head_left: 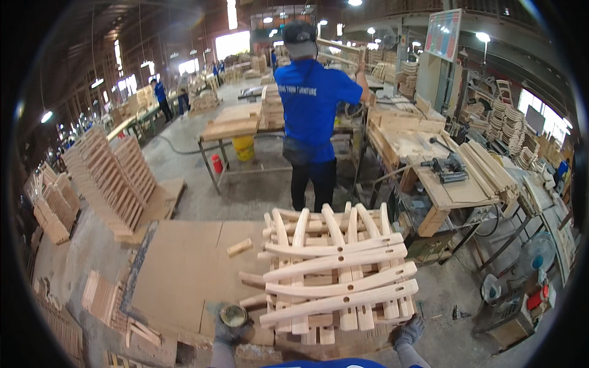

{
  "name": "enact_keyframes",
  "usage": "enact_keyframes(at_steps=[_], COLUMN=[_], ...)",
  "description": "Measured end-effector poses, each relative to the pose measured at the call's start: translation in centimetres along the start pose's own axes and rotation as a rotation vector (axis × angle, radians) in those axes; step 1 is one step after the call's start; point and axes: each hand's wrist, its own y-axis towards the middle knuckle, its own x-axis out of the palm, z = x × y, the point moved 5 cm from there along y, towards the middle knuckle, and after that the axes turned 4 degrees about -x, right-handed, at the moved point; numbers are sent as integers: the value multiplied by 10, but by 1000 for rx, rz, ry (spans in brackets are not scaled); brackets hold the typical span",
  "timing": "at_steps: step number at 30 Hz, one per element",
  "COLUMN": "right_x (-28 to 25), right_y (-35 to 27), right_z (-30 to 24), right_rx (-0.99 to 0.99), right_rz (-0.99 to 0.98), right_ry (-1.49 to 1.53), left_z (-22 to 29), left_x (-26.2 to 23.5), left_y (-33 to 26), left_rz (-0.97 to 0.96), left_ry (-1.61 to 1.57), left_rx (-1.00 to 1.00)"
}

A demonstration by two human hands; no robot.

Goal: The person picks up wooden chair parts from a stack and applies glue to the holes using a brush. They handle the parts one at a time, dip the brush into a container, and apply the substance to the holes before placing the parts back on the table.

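Evidently, the broad table topped with flat brown board [178, 264] spreads ahead of both hands, reaching out past the left. On it, ahead of and mostly between the hands, sits a crisscrossed stack of pale, curved wooden bars [359, 256], some with dark round holes. The grey-gloved right hand [409, 331] is at the stack's near right corner — whether it grips or merely rests there, I cannot tell. The left hand [230, 333], also gloved, is curled around a small round container with a pale greenish top [233, 316]. A short pale wooden block [239, 247] lies beyond that hand. The step seems to be tending the stack; shifting it would call for freeing the left hand — then an even, two-sided hold.
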Motion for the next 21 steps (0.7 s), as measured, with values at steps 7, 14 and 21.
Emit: enact_keyframes(at_steps=[7,14,21], right_x=[-7,-18,-9], right_y=[-1,-8,-2], right_z=[-9,-29,-14], right_rx=[-74,-126,-82], right_rz=[-3,50,50], right_ry=[-45,-7,-21], left_z=[25,12,20], left_x=[7,-8,0], left_y=[-4,8,13], left_rz=[94,62,-12], left_ry=[421,393,475], left_rx=[91,129,164])
